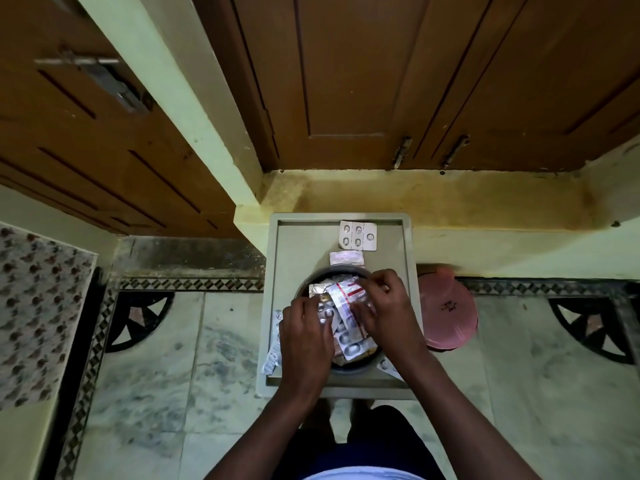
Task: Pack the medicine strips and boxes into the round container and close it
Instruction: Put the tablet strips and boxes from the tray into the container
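A dark round container (313,277) stands on a pale square stool (381,244), filled with silver medicine strips and a white and red strip (348,292). My left hand (304,330) rests on the container's left side, fingers pressing a silver blister strip (325,315). My right hand (388,303) is over the right side, fingers pinching the strips there. One blister strip (358,235) and a small pinkish packet (346,258) lie on the stool beyond the container. More strips (272,358) lie to the left and at the lower right (388,367).
A pink round lid (448,310) lies on the floor right of the stool, against the wall's base. Brown wooden doors (346,81) stand behind a yellow ledge. A patterned cloth (34,306) is at the left. Marble floor surrounds the stool.
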### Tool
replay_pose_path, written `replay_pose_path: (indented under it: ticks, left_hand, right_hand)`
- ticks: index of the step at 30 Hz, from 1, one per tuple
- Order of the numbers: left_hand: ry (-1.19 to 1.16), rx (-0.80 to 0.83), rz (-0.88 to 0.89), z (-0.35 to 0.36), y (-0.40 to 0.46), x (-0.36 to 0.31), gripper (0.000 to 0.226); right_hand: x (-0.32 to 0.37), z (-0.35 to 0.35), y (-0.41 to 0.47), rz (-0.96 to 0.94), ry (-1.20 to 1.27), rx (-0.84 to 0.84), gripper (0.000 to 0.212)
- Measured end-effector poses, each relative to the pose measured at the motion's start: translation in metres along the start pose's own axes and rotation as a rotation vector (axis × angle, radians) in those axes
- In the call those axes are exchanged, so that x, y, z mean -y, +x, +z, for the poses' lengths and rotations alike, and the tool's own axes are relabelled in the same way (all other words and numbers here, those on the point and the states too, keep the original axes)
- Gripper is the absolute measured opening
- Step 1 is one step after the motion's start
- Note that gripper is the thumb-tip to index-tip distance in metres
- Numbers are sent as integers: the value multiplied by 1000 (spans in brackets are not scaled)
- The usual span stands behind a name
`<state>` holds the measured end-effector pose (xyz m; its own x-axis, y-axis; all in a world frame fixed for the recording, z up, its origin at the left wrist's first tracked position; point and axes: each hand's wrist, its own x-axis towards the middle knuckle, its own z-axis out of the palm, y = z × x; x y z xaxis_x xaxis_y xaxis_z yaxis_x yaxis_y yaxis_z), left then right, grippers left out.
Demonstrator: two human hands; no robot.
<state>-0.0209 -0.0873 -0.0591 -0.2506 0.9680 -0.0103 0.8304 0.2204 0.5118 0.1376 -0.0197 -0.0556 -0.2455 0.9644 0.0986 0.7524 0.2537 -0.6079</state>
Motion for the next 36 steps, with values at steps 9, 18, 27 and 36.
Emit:
replay_pose_path:
  ticks: [9, 18, 27, 36]
  left_hand:
    - [58, -42, 148, 10, 9, 16, 49]
    - [242, 80, 409, 17, 8, 28, 43]
    - [242, 69, 423, 20, 8, 30, 45]
    - [135, 99, 327, 17, 8, 28, 54]
  right_hand:
    - [-5, 18, -12, -138, -337, 218, 50]
    - [-18, 12, 10, -112, -4, 76, 28]
    - [-44, 23, 115, 490, -54, 125, 54]
    - [-47, 34, 146, 568, -92, 157, 71]
